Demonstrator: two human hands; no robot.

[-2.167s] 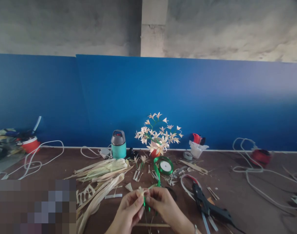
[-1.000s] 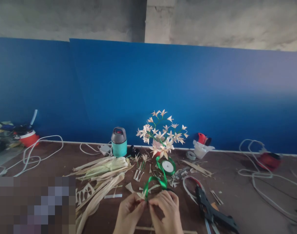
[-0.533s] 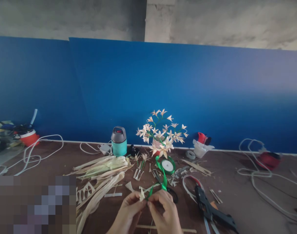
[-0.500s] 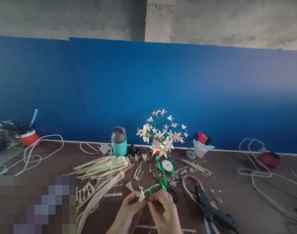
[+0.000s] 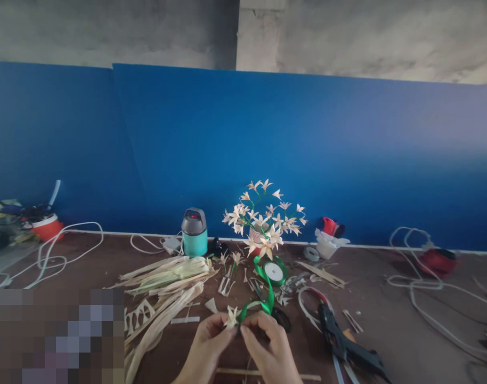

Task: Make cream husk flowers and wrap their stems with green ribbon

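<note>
Centrally, just above a brown tabletop point(image 5: 387, 298), a small cream star-shaped flower with pointed petals point(image 5: 231, 317) is held between two bare hands. Its petals open upward, and its long axis runs roughly upright, with the bloom leaning a little left and the base going down into the fingertips; the stem is mostly hidden. The left hand point(image 5: 209, 344) comes in from the lower edge, angled up and inward, thumb and forefinger closed on the flower's base. The right hand point(image 5: 269, 344) mirrors it, fingers curled and fingertips pinched on the shiny green ribbon point(image 5: 269, 297), right beside the left fingertips. That ribbon winds down from a green spool with a white round centre point(image 5: 274, 272), then bends left over the right hand. Compared with half a second ago, the ribbon now shows as a continuous arch, where a short piece stood up from the fingers; the flower remains in the left hand's pinch. Beyond the spool stands a bouquet of similar cream flowers point(image 5: 269, 234). Pale dried husks point(image 5: 175, 274) lie to the left, black-handled scissors point(image 5: 282, 320) just beyond the right hand, and a black glue gun point(image 5: 343, 341) to the right.
</note>
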